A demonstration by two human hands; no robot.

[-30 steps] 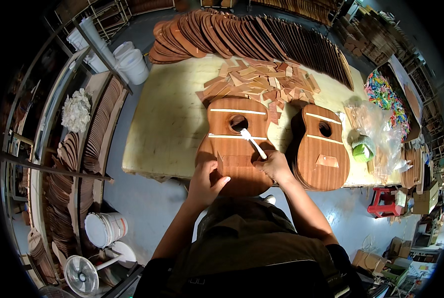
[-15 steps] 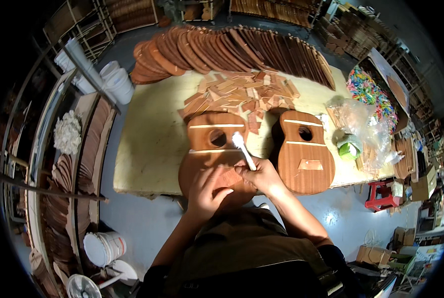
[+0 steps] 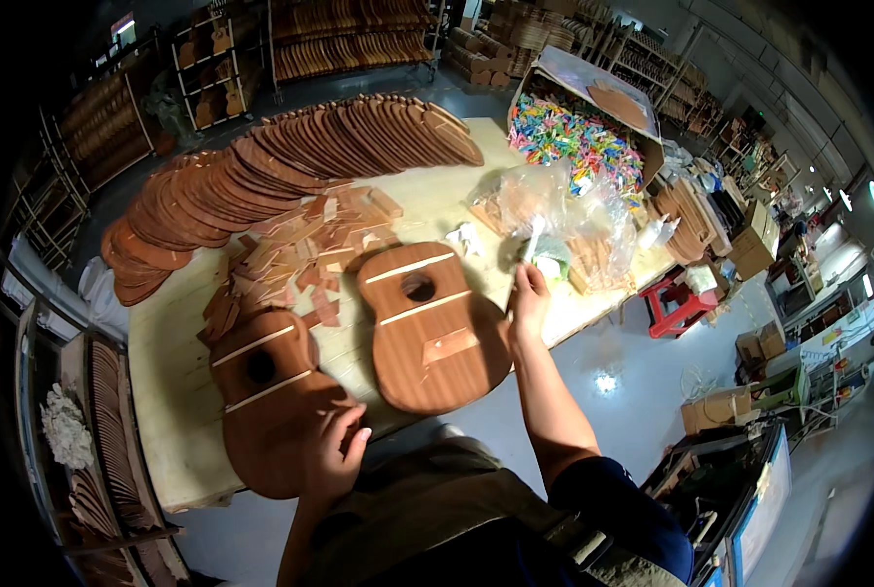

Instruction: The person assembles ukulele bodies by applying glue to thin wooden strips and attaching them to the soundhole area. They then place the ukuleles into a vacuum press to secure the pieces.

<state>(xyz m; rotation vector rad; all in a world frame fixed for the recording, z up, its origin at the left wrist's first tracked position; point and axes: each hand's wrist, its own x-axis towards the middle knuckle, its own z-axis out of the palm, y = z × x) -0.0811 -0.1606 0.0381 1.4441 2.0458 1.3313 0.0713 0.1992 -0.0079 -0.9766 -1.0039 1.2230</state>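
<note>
Two small guitar-shaped wooden bodies lie on the pale table (image 3: 178, 430). The left body (image 3: 261, 455) has a round hole and two light strips; my left hand (image 3: 334, 455) rests over its lower part, fingers bent and thumb apart. That hand hides some of the surface under it. The right body (image 3: 408, 372) has the same hole and strips, plus a small wooden patch (image 3: 451, 344) on its lower half. My right hand (image 3: 528, 301) grips a white-handled brush (image 3: 531, 243), held up beside a green and white container (image 3: 552, 258).
Loose wood pieces (image 3: 295, 249) are heaped behind the bodies. A long row of curved wooden plates (image 3: 290, 147) lines the far edge. Clear plastic bags (image 3: 554, 201) and a box of colourful clips (image 3: 579, 142) stand to the right. A red stool (image 3: 677, 305) is beyond the table's right edge.
My right hand has carried the brush away from the left body, right toward the green and white container. My left hand stays at the left body. The view has swung right.
</note>
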